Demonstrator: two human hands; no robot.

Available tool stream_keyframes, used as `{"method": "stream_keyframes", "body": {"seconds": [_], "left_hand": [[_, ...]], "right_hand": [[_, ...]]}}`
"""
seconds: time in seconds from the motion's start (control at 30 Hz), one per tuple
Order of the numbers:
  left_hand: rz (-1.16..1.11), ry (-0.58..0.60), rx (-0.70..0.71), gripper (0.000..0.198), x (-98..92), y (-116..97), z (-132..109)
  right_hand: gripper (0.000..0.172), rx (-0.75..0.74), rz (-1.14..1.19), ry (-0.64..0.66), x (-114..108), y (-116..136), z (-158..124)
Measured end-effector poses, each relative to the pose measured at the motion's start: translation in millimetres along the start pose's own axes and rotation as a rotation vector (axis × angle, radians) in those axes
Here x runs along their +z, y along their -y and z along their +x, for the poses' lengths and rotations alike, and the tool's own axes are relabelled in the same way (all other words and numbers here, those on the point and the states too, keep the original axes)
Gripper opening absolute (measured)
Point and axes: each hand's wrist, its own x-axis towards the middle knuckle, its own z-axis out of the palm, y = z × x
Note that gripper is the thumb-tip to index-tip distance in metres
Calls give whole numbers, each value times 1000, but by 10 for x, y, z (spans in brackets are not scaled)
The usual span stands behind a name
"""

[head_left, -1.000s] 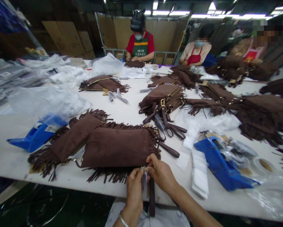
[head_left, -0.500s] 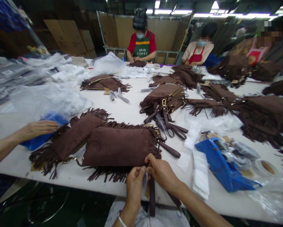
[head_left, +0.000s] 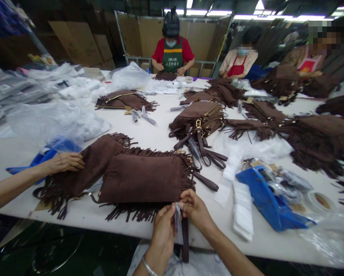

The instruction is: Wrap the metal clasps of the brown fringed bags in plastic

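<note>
A brown suede fringed bag [head_left: 143, 178] lies at the table's near edge. Just below its lower right corner, my left hand [head_left: 164, 230] and my right hand [head_left: 195, 211] pinch a small clear plastic piece [head_left: 177, 222] between their fingertips. A dark brown strap [head_left: 185, 239] hangs down over the table edge right beside it. Both hands are closed in a pinch. A second fringed bag [head_left: 84, 170] lies partly under the first, on the left.
A co-worker's hand [head_left: 64, 162] reaches in from the left onto the second bag, beside a blue tray [head_left: 36, 163]. Another blue tray [head_left: 268, 201] with wrapped parts sits at right. Several fringed bags, straps [head_left: 202, 147] and plastic bags cover the white table [head_left: 149, 134]. Three people work at the far side.
A co-worker's arm has come in from the left, first to the blue tray, now onto the second bag. My hands stay pinched at the plastic piece with slight finger shifts.
</note>
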Motion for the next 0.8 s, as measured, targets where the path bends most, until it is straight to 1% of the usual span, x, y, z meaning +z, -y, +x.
{"method": "stream_keyframes", "body": {"seconds": [0.07,0.13,0.2,0.3,0.37,0.43,0.53,0.6,0.73,0.8], "left_hand": [[-19,-7,13,26,0,14,0],[-2,-23,50,26,-21,46,9],[79,-54,111,26,-54,87,25],[293,-141,233,27,-103,135,55],[423,-179,300,27,-123,147,66],[496,-189,348,26,-131,145,63],[478,-191,385,24,-129,136,34],[384,-179,337,23,-123,125,2],[126,-124,92,24,-106,63,-59],[26,-86,0,24,-101,25,-65]], "right_hand": [[33,50,73,-43,32,-13,-10],[35,95,47,-103,52,-28,-28],[32,137,-49,-134,58,-53,-53],[27,147,-226,-118,68,-72,-107],[27,86,-350,-117,88,-40,-160],[27,-22,-486,-128,119,30,-225],[22,-163,-621,-109,167,141,-318],[17,-182,-644,-89,187,178,-354],[14,-153,-617,-102,182,157,-353],[14,-154,-569,-102,163,119,-333]]}}
